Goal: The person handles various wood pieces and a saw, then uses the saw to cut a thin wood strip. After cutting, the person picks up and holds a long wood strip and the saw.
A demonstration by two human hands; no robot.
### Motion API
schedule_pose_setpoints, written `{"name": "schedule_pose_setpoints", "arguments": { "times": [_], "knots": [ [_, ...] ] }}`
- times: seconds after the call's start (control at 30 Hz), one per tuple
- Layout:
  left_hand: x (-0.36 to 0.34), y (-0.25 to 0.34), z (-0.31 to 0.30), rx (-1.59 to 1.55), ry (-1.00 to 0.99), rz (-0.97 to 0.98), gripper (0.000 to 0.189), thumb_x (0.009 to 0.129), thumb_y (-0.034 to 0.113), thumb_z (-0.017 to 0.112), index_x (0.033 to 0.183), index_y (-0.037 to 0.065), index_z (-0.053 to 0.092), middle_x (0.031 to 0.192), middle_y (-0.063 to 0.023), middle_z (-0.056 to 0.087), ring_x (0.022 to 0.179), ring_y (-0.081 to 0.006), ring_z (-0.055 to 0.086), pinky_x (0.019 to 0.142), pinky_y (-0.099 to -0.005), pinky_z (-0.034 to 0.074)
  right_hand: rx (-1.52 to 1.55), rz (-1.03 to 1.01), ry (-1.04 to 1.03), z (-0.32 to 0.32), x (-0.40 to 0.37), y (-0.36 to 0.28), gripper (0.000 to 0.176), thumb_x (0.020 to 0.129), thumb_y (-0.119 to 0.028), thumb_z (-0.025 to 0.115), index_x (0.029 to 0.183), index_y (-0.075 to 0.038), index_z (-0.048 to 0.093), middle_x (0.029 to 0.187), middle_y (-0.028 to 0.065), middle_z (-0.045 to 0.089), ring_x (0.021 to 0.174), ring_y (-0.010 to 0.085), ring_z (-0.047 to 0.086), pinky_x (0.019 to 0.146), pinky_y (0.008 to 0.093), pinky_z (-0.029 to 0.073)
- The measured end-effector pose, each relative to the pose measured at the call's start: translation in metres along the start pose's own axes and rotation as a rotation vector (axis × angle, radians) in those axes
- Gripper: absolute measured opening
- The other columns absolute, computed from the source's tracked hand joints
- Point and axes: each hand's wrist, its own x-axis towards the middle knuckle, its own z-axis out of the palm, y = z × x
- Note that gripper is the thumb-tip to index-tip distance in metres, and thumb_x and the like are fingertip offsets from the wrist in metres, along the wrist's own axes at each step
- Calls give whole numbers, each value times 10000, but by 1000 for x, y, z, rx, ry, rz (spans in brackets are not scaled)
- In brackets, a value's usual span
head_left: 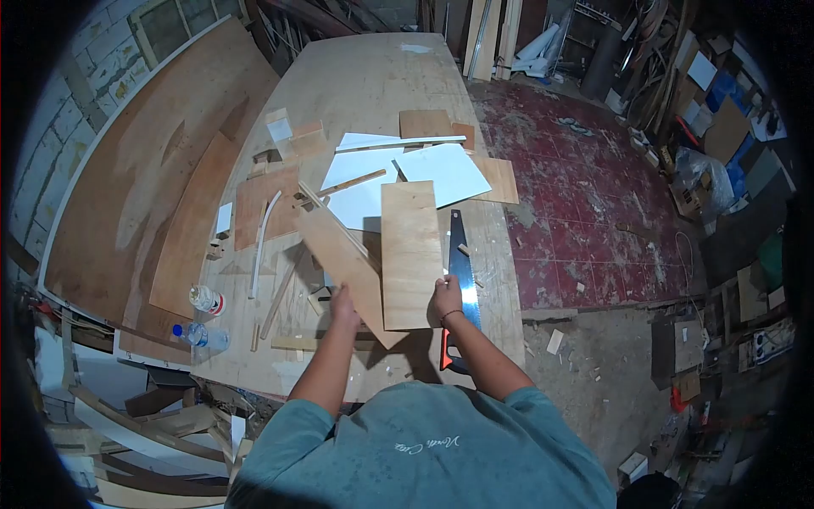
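Observation:
My left hand [343, 307] grips the edge of a plywood board [346, 259], which slants away up and to the left. On the other side, my right hand [447, 299] is closed on the lower right edge of a second, paler plywood board [411, 250], held nearly straight ahead of me. The two boards meet or overlap near their lower ends. Just right of my right hand lies a hand saw [459, 254] with an orange and black handle [448, 355]. White panels [360, 204] and wooden strips [356, 182] lie beyond the boards.
The large wooden worktable [365, 76] carries plywood offcuts [270, 199], a curved white strip [264, 242], a white jar [206, 299] and a plastic bottle [202, 336]. A big sheet of plywood [127, 187] leans at the left. Red tiled floor [568, 212] runs along the right.

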Motion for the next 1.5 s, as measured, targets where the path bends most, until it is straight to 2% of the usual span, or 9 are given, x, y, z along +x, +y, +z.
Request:
{"name": "schedule_pose_setpoints", "arguments": {
  "times": [0.43,0.5,0.57,0.63,0.77,1.13,1.2,1.3,1.5],
  "knots": [
    [-97,59,2,499,290,513,220,990,203,478,1000,-1,561,937,-89,586,861,-179,545,808,-338,435,-482,21,-66,28,41,6,417,874,-265,600,1172,18,529,1039,228,654,971,400,624,889,421,484],
    [-108,52,8,727,226,638,205,984,190,489,1010,-3,556,907,-94,592,850,-172,554,802,-339,443,-763,-433,140,46,24,7,556,860,-331,635,1302,-26,490,1185,229,605,1125,391,557,970,443,439],
    [-118,51,10,776,166,596,206,980,177,495,1049,-8,554,878,-97,599,821,-176,564,785,-337,452,-161,-487,-197,66,17,14,642,871,-406,642,1377,-61,450,1247,147,590,1172,296,538,1005,436,403],
    [-126,43,17,795,79,575,225,978,175,493,1094,-7,557,913,-115,630,840,-190,595,788,-337,463,446,137,-838,42,-23,-45,600,906,-426,609,1366,-68,466,1216,67,597,1133,199,550,986,386,414],
    [-136,29,28,811,-48,666,249,966,162,514,1151,2,562,974,-132,655,904,-204,624,835,-346,472,543,-18,-906,26,-81,-75,405,968,-258,553,1300,-33,493,1172,52,587,1087,139,534,939,298,431],
    [-183,93,111,990,-209,827,1118,702,380,836,1478,-32,145,1402,-215,358,1275,-333,415,1063,-421,354,378,-489,-521,-4,-122,-107,230,912,-116,614,1078,33,555,792,131,623,716,145,573,675,298,482],
    [-199,102,123,975,-180,857,1155,685,388,845,1485,-24,120,1403,-215,353,1287,-335,401,1069,-420,346,-71,-454,-606,-20,-132,-122,306,895,-102,624,1161,31,549,942,179,654,787,219,639,722,293,503],
    [-214,112,123,894,-171,826,1200,654,348,863,1506,20,83,1430,-198,336,1333,-326,361,1099,-414,317,137,-691,-537,-6,-144,-94,403,861,-109,659,1236,-7,551,1099,210,637,914,305,656,810,318,513],
    [-227,136,72,223,-463,567,1037,635,160,778,1496,73,208,1475,-122,345,1395,-290,321,1137,-431,280,18,-924,-717,-13,-140,-61,720,822,-477,673,1409,-112,467,1469,252,322,1353,439,296,1099,497,272]
  ]
}}
